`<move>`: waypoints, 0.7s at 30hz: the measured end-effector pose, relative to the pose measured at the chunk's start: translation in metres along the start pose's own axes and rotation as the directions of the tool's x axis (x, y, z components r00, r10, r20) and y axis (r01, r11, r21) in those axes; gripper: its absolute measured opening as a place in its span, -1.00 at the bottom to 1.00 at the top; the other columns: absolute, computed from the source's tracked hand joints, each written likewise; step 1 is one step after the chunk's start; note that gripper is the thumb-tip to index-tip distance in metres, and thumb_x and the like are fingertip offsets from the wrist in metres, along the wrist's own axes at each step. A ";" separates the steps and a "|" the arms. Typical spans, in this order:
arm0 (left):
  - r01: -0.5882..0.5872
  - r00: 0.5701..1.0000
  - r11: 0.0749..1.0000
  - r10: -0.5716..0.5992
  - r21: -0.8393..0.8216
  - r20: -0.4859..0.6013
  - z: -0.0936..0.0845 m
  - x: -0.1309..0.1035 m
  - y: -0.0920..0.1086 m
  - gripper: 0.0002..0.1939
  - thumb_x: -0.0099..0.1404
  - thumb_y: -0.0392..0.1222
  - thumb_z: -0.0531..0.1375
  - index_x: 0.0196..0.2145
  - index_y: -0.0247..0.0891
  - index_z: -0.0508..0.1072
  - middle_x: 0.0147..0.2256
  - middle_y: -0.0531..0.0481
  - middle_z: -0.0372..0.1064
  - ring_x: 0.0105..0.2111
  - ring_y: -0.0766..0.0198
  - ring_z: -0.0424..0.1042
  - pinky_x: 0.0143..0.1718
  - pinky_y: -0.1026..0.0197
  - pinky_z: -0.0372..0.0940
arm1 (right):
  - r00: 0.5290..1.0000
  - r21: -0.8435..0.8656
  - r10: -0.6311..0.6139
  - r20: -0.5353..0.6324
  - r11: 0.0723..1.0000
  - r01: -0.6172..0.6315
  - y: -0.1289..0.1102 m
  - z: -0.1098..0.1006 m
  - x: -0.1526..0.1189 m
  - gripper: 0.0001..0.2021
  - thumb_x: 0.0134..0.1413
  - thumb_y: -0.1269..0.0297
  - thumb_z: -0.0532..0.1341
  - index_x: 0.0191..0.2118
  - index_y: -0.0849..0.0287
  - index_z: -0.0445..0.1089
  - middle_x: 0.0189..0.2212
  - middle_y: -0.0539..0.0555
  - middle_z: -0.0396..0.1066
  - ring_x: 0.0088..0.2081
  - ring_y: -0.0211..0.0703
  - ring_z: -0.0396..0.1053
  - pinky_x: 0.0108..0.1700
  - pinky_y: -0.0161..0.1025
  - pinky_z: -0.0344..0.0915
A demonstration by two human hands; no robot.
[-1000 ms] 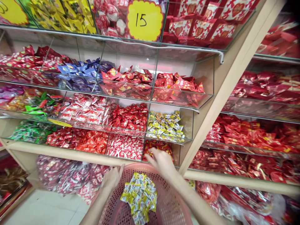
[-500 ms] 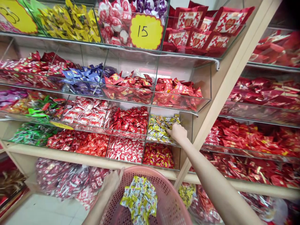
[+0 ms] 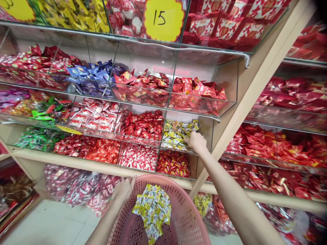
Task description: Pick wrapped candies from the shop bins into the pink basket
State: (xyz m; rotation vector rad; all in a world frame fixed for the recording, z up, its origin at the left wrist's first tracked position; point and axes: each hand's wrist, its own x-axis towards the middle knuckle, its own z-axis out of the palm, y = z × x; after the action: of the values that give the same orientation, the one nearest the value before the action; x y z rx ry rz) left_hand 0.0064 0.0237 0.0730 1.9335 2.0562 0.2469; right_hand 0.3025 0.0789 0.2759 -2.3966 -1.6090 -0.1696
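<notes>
Yellow-and-white wrapped candies [image 3: 176, 132] fill a clear shelf compartment right of the middle. My right hand [image 3: 197, 142] reaches to the right side of that compartment, its fingers curled at the candies; what lies under the fingertips is hidden. Below, a pink perforated basket [image 3: 190, 217] holds a heap of similar yellow-and-white candies [image 3: 153, 209]. My left hand [image 3: 124, 188] is closed on the basket's upper left rim.
Tiered clear bins hold red candies [image 3: 144, 126], blue packets [image 3: 89, 78] and green candies [image 3: 39, 137]. A wooden upright [image 3: 251, 80] stands right of the compartment. Bagged candies [image 3: 74, 185] lie under the bottom shelf. A yellow sign [image 3: 164, 20] reads 15.
The view has shifted, so the upper shelves sit higher in the picture. My right hand stays at the yellow-and-white candies, slightly lower against their pile. My left hand keeps its place on the rim.
</notes>
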 end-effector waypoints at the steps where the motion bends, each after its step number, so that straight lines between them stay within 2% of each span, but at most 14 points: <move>1: -0.002 1.000 1.000 0.002 0.006 -0.006 0.000 0.000 0.000 -0.26 0.25 0.21 -0.34 -0.28 -0.33 0.48 -0.31 -0.31 0.45 -0.24 -0.03 0.44 -0.20 0.02 0.23 | 1.000 0.002 0.003 0.001 1.000 -0.003 0.000 0.000 0.000 -0.60 -0.03 0.13 0.16 -0.12 0.33 0.36 -0.15 0.35 0.36 -0.11 0.03 0.35 -0.17 -0.19 0.28; 9: -0.023 1.000 0.999 0.024 0.037 -0.011 0.003 0.001 -0.001 -0.26 0.27 0.18 -0.35 -0.26 -0.34 0.47 -0.31 -0.32 0.45 -0.24 -0.02 0.44 -0.21 0.03 0.23 | 1.000 0.016 0.018 -0.010 1.000 -0.018 0.001 0.004 0.003 -0.57 -0.03 0.08 0.15 -0.13 0.34 0.37 -0.15 0.36 0.36 -0.11 0.05 0.35 -0.15 -0.17 0.26; 15: -0.008 1.000 0.999 0.009 0.037 -0.007 0.001 0.000 0.001 -0.26 0.26 0.20 -0.35 -0.28 -0.33 0.48 -0.32 -0.32 0.46 -0.24 -0.04 0.44 -0.22 0.02 0.24 | 0.999 0.051 0.014 -0.029 0.999 -0.012 0.002 0.003 0.002 -0.60 -0.08 0.12 0.17 -0.16 0.33 0.39 -0.17 0.37 0.37 -0.14 0.06 0.36 -0.18 -0.16 0.27; 18: -0.020 1.000 0.999 0.021 0.035 -0.012 0.001 0.000 0.001 -0.26 0.26 0.20 -0.35 -0.29 -0.32 0.48 -0.33 -0.30 0.46 -0.25 -0.04 0.44 -0.23 0.02 0.24 | 0.995 0.134 0.043 -0.095 0.991 -0.030 0.004 0.005 0.001 -0.61 -0.08 0.07 0.13 -0.25 0.31 0.42 -0.23 0.35 0.40 -0.19 0.07 0.38 -0.24 -0.14 0.27; 21: -0.017 1.000 0.999 0.017 0.030 -0.011 0.001 0.000 0.001 -0.26 0.26 0.21 -0.35 -0.28 -0.31 0.48 -0.33 -0.29 0.46 -0.26 -0.02 0.44 -0.23 0.04 0.24 | 0.982 0.308 0.087 -0.167 0.951 -0.032 0.010 0.007 0.003 -0.66 -0.11 0.02 0.12 -0.42 0.23 0.44 -0.37 0.25 0.43 -0.30 0.02 0.38 -0.30 -0.17 0.25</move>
State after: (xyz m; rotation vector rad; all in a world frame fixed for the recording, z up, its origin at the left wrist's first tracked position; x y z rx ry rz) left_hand 0.0076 0.0235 0.0722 1.9717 2.0626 0.2328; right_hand 0.3126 0.0799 0.2683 -2.1269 -1.3690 -0.1119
